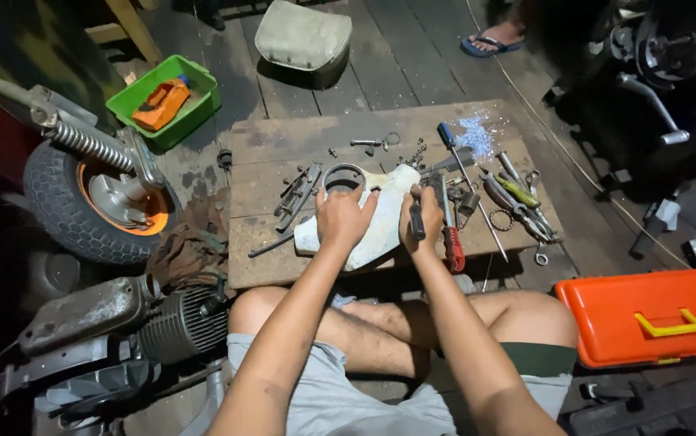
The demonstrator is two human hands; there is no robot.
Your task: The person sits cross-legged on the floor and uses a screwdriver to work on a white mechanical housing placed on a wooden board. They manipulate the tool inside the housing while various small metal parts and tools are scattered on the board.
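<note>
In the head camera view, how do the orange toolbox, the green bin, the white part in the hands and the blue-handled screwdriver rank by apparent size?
1. Orange toolbox, though it is nearest the camera.
2. Green bin and white part: too alike to rank.
3. Blue-handled screwdriver.

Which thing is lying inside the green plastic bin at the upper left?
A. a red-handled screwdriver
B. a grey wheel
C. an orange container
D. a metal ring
C: an orange container lies in the green plastic bin; the tools and ring are on the wooden board.
</note>
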